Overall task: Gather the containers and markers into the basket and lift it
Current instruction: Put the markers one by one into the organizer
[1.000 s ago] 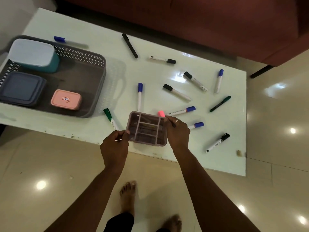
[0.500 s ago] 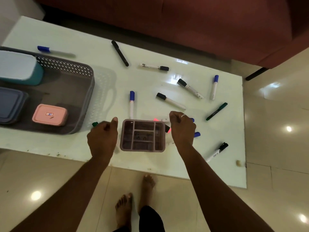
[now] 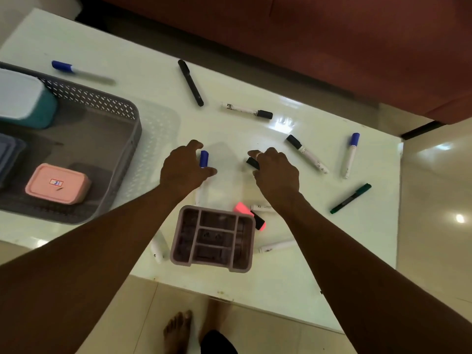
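A grey basket point(image 3: 127, 139) at the table's left holds a teal container point(image 3: 25, 103), a blue-grey container point(image 3: 7, 157) and a pink container point(image 3: 57, 183). A mauve divided tray point(image 3: 214, 238) lies on the table near its front edge, with no hand on it. My left hand point(image 3: 184, 171) hovers with curved fingers over a blue-capped marker point(image 3: 204, 158), whose cap shows between finger and thumb. My right hand point(image 3: 277, 172) is curved the same way over a black-capped marker point(image 3: 252, 162). Neither hand plainly grips its marker.
Several markers lie loose on the white table point(image 3: 153, 47): a blue-capped one point(image 3: 62, 67), a black one point(image 3: 190, 83), a green one point(image 3: 351, 198). A pink highlighter point(image 3: 244, 208) lies beside the tray. A red-brown sofa point(image 3: 332, 47) runs behind the table.
Both hands have let go of the mauve tray, which now rests on the table. They have moved forward to the blue-capped and black-capped markers.
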